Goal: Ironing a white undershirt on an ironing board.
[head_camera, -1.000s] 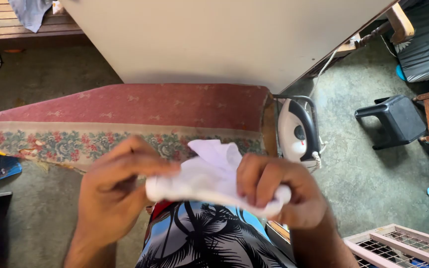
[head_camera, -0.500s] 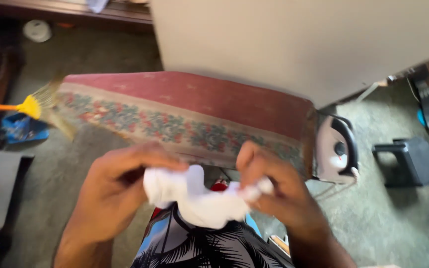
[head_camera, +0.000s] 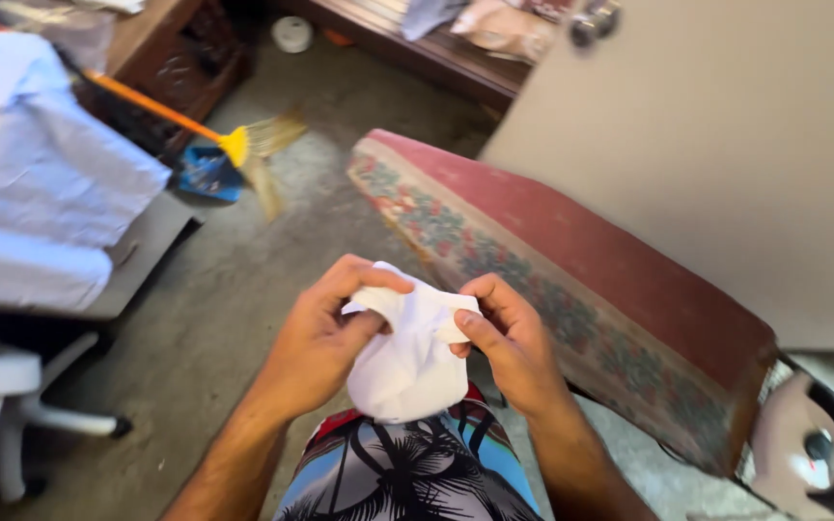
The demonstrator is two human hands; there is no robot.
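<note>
A small white cloth (head_camera: pixel 407 357) is gripped at its top edge by both hands. The left hand (head_camera: pixel 325 338) is clenched on the cloth's left corner, thumb and forefinger pinched over a fold. The right hand (head_camera: pixel 509 342) is closed on the right corner, thumb pressed across the fabric. The cloth hangs bunched between the two hands, its lower part drooping against the lap.

Patterned shorts (head_camera: pixel 407 473), blue with black palm shapes, are seen directly beneath the cloth.

An ironing board (head_camera: pixel 571 260) with a red top and a flowered edge is set just beyond the hands, running off to the right. An iron (head_camera: pixel 808 444) is parked at its far right end. A pale door (head_camera: pixel 726 145) is seen behind the board.

To the left, a broom (head_camera: pixel 234 145) with a yellow head and orange handle is laid on the concrete floor (head_camera: pixel 234 280), beside a blue dustpan (head_camera: pixel 207 172). White sheets (head_camera: pixel 41 193) are piled on a surface at the left edge.
</note>
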